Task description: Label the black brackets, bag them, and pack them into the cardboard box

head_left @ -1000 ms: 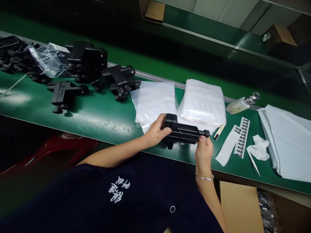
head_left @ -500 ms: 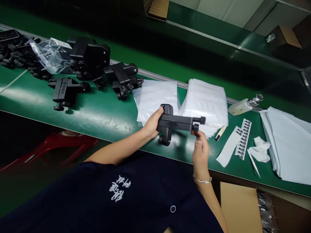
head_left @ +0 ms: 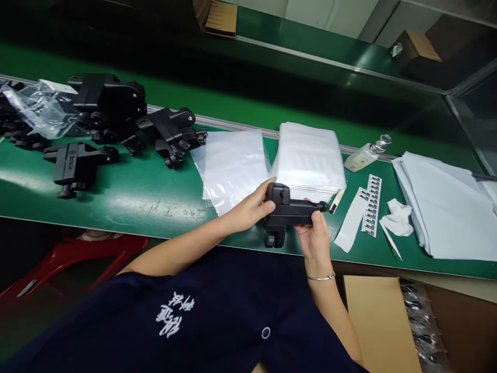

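Black bracket [head_left: 293,214] rotated; ridged strip [head_left: 301,202] showing; right hand [head_left: 316,239] gripping

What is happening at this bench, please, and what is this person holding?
A person holds a black device in both bare hands over the near part of the green bench. The left hand grips one end; the right hand holds the other, thumb on top. More black devices lie to the left. Beyond the hands are flat plastic bags and a thick stack, with a bottle and labels farther right.
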